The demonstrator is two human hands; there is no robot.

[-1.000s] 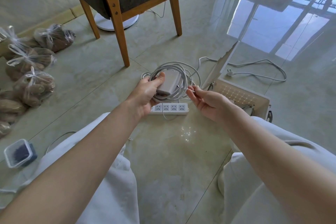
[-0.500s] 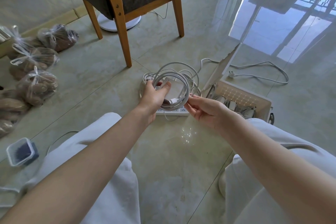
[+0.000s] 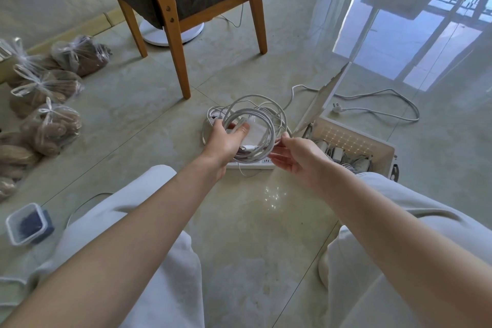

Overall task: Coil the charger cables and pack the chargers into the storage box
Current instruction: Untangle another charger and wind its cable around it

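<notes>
Left hand (image 3: 226, 141) is clamping charger (image 3: 257, 132) w/ coiled cable (image 3: 269, 125) above the floor's power strip (image 3: 255, 165), right hand (image 3: 295, 157) is pinching the loops; keep coil tight while moving to storage box (image 3: 383, 146) at right.

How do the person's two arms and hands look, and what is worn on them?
Both forearms are bare up to the picture's edge: no sleeves show. The left hand and the right hand wear no gloves, and I see no rings, watch or bracelets. Light grey trousers cover the knees below the arms.
</notes>
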